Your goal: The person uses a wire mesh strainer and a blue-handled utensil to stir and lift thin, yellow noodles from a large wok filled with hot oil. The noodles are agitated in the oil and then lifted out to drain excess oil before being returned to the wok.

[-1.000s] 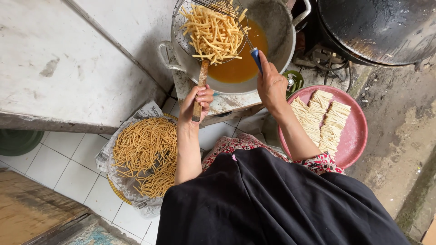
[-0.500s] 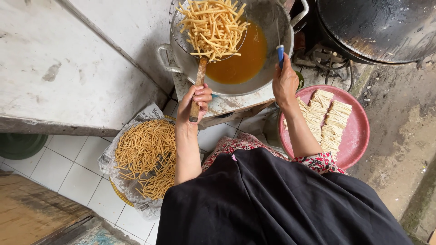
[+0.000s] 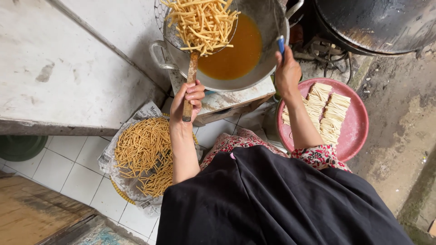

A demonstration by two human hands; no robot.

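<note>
The wok (image 3: 268, 54) of amber oil is cut off at the top edge, as is the wire skimmer (image 3: 200, 27) heaped with fried sticks above its left rim. The left hand (image 3: 187, 100), arm stretched forward, is closed around the skimmer's wooden handle near its lower end. The right hand (image 3: 287, 72) grips a blue-handled utensil (image 3: 281, 44), its working end hard to make out.

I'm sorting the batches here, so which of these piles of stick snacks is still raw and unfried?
The pale flat bundles on the round pink tray beside the right hand; the other piles are loose and yellow-golden.
</note>
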